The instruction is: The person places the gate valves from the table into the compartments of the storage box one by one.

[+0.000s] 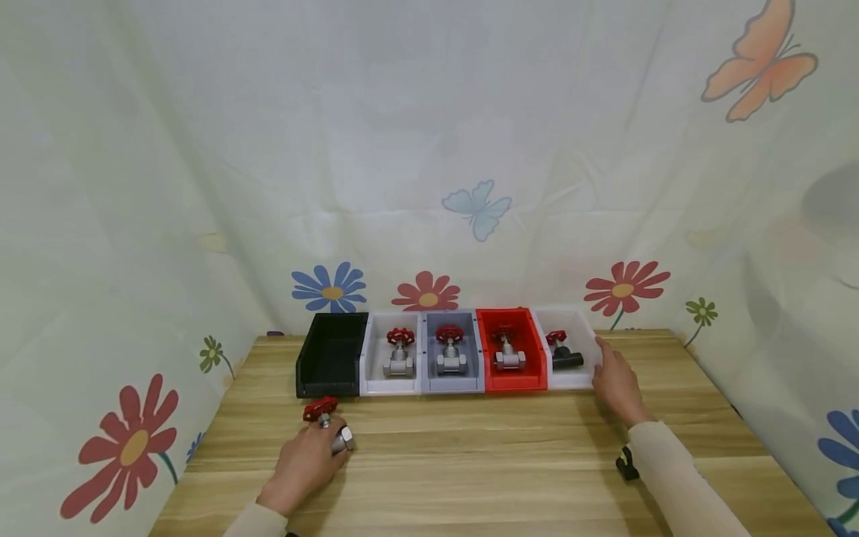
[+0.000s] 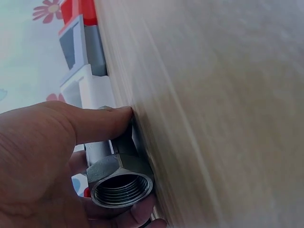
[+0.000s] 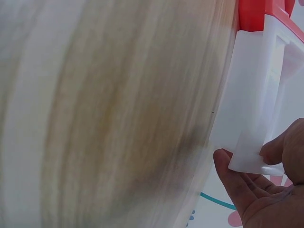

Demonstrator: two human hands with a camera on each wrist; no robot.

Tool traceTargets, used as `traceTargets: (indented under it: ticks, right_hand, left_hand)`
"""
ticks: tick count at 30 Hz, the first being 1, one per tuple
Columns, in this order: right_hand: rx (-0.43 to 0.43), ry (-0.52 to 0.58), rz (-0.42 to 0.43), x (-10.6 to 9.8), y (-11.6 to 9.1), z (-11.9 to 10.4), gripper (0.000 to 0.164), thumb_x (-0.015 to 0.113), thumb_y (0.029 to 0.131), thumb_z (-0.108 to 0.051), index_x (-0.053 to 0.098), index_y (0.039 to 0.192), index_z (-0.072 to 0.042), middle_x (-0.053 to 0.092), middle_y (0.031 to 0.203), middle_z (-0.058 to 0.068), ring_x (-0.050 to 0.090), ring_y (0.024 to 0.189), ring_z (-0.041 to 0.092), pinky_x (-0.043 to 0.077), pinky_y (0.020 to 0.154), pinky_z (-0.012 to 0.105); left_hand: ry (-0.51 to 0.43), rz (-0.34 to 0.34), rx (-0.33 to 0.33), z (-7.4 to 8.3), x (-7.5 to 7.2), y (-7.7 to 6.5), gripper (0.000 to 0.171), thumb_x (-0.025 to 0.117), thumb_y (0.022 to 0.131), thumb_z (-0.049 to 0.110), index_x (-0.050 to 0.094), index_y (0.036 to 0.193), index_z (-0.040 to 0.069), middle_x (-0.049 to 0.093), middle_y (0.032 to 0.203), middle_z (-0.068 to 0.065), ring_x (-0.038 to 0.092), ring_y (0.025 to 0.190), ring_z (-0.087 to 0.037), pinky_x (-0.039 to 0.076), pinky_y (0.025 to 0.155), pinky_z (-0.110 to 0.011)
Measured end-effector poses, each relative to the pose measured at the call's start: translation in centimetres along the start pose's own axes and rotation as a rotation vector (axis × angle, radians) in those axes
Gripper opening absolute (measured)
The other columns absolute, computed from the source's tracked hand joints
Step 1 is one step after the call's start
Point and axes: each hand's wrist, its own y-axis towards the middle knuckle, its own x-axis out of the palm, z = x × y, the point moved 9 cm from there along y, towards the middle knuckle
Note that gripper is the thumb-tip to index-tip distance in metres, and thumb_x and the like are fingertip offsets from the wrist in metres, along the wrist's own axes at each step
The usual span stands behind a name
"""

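Observation:
My left hand (image 1: 303, 461) grips a silver gate valve with a red handwheel (image 1: 320, 408), low over the wooden table in front of the black bin (image 1: 330, 389). In the left wrist view, the thumb and fingers wrap the valve's body (image 2: 105, 167), and its threaded open end faces the camera. At the right end of the bin row, my right hand (image 1: 617, 384) holds the side of a white bin (image 1: 585, 335). Its thumb and fingers pinch the bin's corner (image 3: 249, 159) in the right wrist view. Inside that bin lies a red-wheeled valve with a black body (image 1: 567, 360).
Between the black bin and the right white bin stand another white bin (image 1: 392, 388), a grey bin (image 1: 452, 385) and a red bin (image 1: 515, 382), each holding a silver red-wheeled valve. A small black object (image 1: 627, 464) is by the right sleeve. A flowered curtain (image 1: 429, 149) hangs behind.

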Motion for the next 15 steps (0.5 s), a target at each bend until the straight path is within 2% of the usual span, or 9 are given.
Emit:
traceTargets:
  ticks: [9,15]
  right_hand:
    - [-0.023,-0.007,0.012,-0.12,0.07,0.04,0.056,0.047,0.095,-0.001,0.030,0.148,0.005,0.047,0.130,0.040,0.052,0.113,0.055,0.043,0.093,0.066]
    - [0.001,0.013,-0.008,0.10,0.12,0.15,0.056,0.047,0.096,-0.001,0.029,0.149,0.003,0.046,0.131,0.040,0.051,0.114,0.054,0.042,0.095,0.066]
  left_hand:
    - [0.028,-0.005,0.031,0.30,-0.16,-0.08,0.044,0.083,0.073,0.031,0.062,0.110,0.019,0.067,0.090,-0.015,0.064,0.079,-0.031,0.048,0.053,-0.047]
    - [0.030,-0.015,0.040,0.41,-0.40,-0.19,0.044,0.084,0.072,0.030,0.062,0.108,0.020,0.066,0.088,-0.015,0.064,0.078,-0.030,0.047,0.052,-0.047]
